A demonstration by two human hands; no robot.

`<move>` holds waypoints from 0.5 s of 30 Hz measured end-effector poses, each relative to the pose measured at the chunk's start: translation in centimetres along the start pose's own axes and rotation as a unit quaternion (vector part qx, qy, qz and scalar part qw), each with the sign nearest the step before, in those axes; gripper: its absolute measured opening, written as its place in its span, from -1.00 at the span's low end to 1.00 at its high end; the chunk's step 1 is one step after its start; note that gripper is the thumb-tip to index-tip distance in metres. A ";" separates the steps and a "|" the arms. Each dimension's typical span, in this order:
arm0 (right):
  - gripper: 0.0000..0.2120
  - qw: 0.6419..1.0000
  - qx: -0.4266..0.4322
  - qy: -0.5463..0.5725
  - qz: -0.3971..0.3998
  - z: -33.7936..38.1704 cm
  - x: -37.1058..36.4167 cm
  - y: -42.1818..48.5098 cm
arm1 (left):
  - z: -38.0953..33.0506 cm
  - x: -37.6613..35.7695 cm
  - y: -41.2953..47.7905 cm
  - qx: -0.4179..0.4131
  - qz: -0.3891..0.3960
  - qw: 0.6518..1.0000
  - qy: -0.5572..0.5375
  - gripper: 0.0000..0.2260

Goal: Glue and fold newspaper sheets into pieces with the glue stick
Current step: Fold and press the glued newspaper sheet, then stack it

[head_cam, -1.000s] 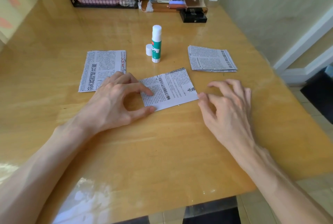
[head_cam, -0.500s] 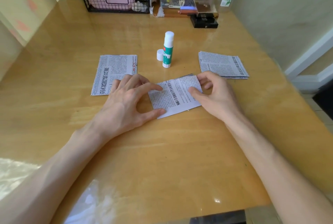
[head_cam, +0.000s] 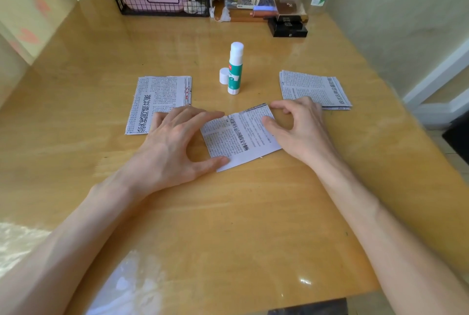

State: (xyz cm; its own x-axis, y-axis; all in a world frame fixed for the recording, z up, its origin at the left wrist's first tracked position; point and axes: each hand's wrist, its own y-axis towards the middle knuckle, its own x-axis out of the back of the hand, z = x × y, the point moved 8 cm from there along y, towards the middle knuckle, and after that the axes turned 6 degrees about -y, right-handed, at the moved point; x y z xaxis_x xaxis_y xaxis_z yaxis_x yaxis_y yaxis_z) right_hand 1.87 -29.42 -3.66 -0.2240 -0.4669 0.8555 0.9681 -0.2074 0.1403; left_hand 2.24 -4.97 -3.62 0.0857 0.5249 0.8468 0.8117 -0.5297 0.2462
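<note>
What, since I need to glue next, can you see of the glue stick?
The glue stick stands upright on the wooden table, a plastic-looking tube with green-and-white label and white top. Its small white cap is off, standing just left of it. It sits beyond the folded newspaper piece; no hand touches it.

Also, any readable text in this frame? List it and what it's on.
Folded newspaper piece: headline includes "安全"; rest unclear.
Left newspaper piece: Chinese headline, sideways, blurred.
Right newspaper stack: print too small.
Glue stick label: unreadable.
Black box label: unreadable.
</note>
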 end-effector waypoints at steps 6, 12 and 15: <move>-0.60 0.999 -0.020 0.030 0.027 -0.1 -0.3 0.4 | 0.2 -0.1 0.0 -0.005 0.048 0.998 -0.037 -0.24; -0.85 0.998 -0.010 0.050 0.049 0.3 -0.2 0.2 | -0.2 -0.1 -0.1 -0.011 0.094 0.989 -0.110 -0.21; -0.84 0.994 -0.001 0.088 0.060 0.3 0.4 0.3 | -0.2 0.1 -0.1 -0.014 0.098 0.988 -0.120 -0.21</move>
State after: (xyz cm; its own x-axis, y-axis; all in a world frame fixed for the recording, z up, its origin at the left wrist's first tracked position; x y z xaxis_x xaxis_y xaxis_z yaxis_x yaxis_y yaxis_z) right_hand 2.12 -29.39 -3.13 -0.1226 -0.6319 0.7653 0.9889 -0.1427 0.0406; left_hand 2.05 -5.05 -3.49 0.3759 0.5514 0.7447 0.7502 -0.6529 0.1047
